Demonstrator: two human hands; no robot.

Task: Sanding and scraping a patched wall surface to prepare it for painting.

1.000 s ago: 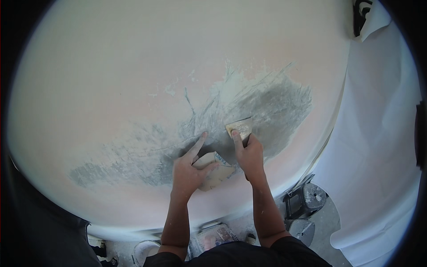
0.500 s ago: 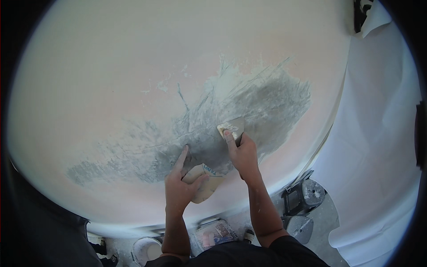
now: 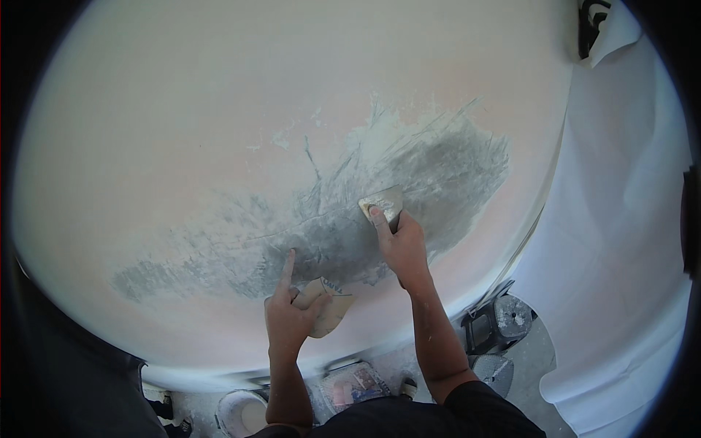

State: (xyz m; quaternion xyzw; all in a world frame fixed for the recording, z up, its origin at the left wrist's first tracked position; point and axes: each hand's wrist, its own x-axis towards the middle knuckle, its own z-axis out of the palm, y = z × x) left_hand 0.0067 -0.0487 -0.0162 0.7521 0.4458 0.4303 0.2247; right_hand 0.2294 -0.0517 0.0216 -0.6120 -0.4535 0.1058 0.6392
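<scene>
A large curved panel (image 3: 219,66) in pale cream and pink fills the view, with a rough grey scraped patch (image 3: 445,175) across its lower middle. My right hand (image 3: 404,244) grips a flat putty spreader (image 3: 390,197) smeared with pale filler, thumb on top, its blade at the patch. Between my left thumb and the curled fingers (image 3: 290,321) sits a bent piece of tan-backed sandpaper (image 3: 332,316) with blue print. My left index finger points out, its tip on or just above the grey area; contact cannot be made out.
White sheeting (image 3: 613,219) hangs down the right side. Below the panel's near edge stand a white bucket (image 3: 241,414), a tub with mixed items (image 3: 355,387) and dusty dark stools (image 3: 504,321). Another person's shoes (image 3: 177,427) show at the lower left.
My left hand, with the sandpaper, has moved slightly left and down, its index fingertip lower on the patch. The right hand and spreader stay almost in place, shifted a little right.
</scene>
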